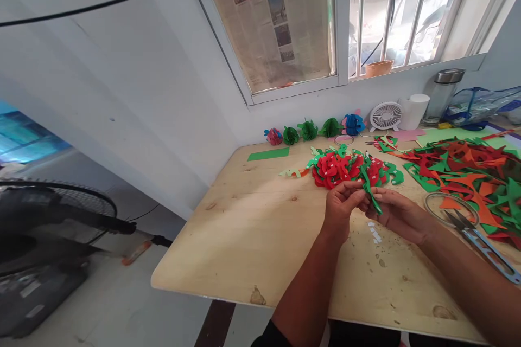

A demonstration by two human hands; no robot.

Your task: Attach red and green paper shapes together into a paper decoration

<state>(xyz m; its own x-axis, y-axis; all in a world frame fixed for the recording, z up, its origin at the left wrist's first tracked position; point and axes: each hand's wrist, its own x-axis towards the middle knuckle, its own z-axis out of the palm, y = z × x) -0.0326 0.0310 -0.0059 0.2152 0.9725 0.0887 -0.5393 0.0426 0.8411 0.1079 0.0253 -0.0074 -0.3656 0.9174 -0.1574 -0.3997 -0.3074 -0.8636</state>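
My left hand (342, 207) and my right hand (396, 211) meet over the table's right half. Between them they pinch a folded green paper piece (371, 195), standing edge-on and slanted. Fingers of both hands are closed on it. Just behind lies a heap of red and green paper cutouts (337, 168), some with small white patches on them. On the wood below my hands are several small white bits (373, 232). Scissors (480, 244) with light-coloured handles lie right of my right forearm, their tips by a roll of tape (451, 209).
A wooden table (228, 244) carries a large pile of red, orange and green paper scraps (484, 173) at right. Along the wall stand paper ornaments (308, 130), a small white fan (386, 116) and a glass bottle (443, 97). A green strip (268, 154) lies at the back left.
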